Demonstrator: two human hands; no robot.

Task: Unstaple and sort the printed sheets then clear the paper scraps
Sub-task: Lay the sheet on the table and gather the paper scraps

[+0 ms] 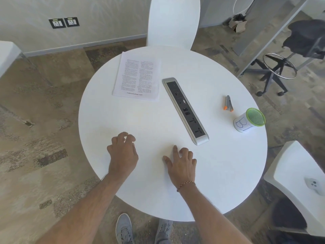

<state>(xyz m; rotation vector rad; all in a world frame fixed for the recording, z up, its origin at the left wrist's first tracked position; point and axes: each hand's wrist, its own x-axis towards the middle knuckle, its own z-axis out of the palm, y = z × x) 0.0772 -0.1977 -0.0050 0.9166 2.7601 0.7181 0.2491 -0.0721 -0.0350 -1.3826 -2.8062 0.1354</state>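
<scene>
- Your left hand [123,152] hovers at the near-left part of the round white table [219,173]. Its fingers are loosely curled and hold nothing; whether the fingertips touch the smooth tabletop cannot be told.
- Your right hand [181,164] lies palm down just right of the left one, the two hands apart. Its forefinger is stretched forward on or just over the tabletop, the other fingers are slightly bent, and it grips nothing. A beaded bracelet [185,185] circles that wrist.
- Beyond the right hand, a long power strip [185,110] with a silver metal frame and a dark socket panel is set into the table, running diagonally from near right to far left.
- To the right of the strip, a small grey and orange staple remover [228,103] lies flat on the table, untouched.
- Near it, close to the right edge, stands a white cylindrical cup [246,123] with a green rim and green mesh inside. A paper label on it bears blue handwriting that begins with "B"; the rest cannot be read.
- The printed sheets [138,77] lie at the far left of the table, well apart from both hands. The top page carries two columns of small text and the line "mebooksfree.com" at its foot.
- A white chair [173,22] stands at the far edge.
</scene>
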